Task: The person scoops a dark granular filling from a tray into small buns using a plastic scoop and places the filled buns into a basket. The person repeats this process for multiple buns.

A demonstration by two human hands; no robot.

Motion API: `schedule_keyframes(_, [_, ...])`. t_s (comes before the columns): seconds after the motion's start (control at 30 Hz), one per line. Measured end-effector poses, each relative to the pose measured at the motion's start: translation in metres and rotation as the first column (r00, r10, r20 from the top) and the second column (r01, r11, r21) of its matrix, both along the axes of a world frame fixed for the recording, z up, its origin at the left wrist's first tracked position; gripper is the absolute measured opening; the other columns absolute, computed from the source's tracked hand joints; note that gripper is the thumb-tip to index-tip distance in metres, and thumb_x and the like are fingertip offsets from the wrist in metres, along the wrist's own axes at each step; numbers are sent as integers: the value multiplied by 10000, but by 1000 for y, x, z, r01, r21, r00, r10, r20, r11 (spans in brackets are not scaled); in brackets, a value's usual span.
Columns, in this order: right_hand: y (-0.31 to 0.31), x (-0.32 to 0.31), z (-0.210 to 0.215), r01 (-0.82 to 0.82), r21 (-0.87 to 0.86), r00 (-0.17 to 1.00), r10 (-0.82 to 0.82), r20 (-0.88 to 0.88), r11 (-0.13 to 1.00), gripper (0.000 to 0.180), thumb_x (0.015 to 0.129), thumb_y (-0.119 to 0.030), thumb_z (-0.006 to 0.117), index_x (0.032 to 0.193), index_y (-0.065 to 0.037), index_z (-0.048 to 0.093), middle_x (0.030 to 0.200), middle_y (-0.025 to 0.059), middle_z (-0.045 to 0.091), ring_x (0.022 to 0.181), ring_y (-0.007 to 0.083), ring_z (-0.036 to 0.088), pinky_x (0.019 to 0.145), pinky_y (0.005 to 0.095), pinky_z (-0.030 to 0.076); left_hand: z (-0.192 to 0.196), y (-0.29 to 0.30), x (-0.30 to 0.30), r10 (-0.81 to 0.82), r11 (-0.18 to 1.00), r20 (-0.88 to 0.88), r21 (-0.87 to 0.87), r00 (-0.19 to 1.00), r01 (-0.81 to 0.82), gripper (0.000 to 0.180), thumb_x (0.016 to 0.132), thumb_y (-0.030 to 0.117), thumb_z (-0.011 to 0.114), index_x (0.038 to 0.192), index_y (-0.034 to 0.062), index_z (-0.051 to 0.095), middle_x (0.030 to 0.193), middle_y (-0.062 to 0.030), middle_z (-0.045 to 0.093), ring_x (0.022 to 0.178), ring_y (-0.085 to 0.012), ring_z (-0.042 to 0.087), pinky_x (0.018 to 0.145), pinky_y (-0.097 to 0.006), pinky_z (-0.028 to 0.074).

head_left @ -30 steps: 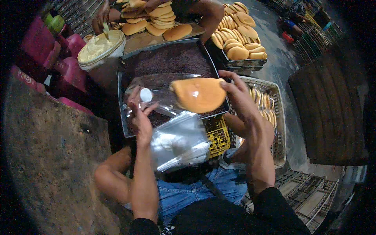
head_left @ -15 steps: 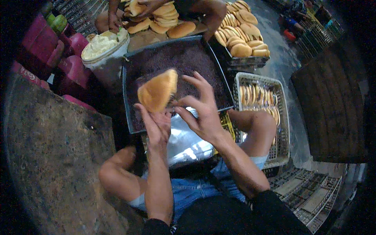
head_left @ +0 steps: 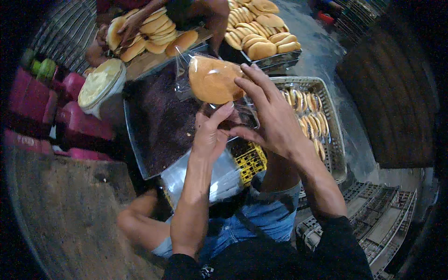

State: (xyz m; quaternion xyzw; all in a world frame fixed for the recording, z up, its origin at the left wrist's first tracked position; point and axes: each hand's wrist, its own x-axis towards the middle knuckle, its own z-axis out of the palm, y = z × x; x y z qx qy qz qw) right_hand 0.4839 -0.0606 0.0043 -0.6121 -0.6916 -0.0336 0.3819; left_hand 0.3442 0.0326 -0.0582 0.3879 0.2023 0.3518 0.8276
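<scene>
bun (head_left: 212, 79) — round, golden-brown, in clear bag (head_left: 186, 63) — both hands holding.

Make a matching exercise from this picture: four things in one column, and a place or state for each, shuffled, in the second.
Things:
1. bun
2. tub
3. wire tray
4. yellow crate

Places or states:
A. holds rows of packed buns, to the right
B. in a clear bag, held by both hands
C. below the hands, by the lap
D. full of pale cream, to the left

Pairs: 1-B, 2-D, 3-A, 4-C
</scene>
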Motion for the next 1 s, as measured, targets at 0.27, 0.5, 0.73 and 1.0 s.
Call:
schedule_keyframes(0.27, [-33,40,-9,188,136,973,-165,-162,973,192,809,-139,757,962,-64,668,1398,203,489,1369,465,388,1110,567,348,-36,-9,44,-58,877,282,-445,958,184,734,894,656,555,1365,95,505,1292,-108,607,1118,-258,617,931,-389,519])
schedule_keyframes(0.5, [-67,58,5,434,-196,837,-313,449,880,675,828,-329,742,1394,-142,426,1406,156,502,1324,336,472,1122,587,293,-11,-42,108,95,961,-238,-232,967,-152,755,852,501,741,1321,-39,497,1220,-139,595,1079,-232,590,923,-384,484])
schedule_keyframes(0.73, [-155,242,-195,656,-570,446,-864,-235,494,721,698,-273,778,1299,13,499,1178,249,628,1113,366,612,938,428,476,-11,-8,8,148,726,-939,316,311,611,543,886,461,693,672,-37,648,572,-82,619,534,-172,611,538,-323,484])
schedule_keyframes(1.0, [-287,274,-314,857,-499,322,-892,318,132,575,730,-158,729,1265,-54,545,1075,220,658,1084,367,611,898,442,476,-74,-9,-77,82,582,-989,-53,-124,811,545,880,457,690,609,-16,673,498,-91,608,445,-182,608,481,-340,473])
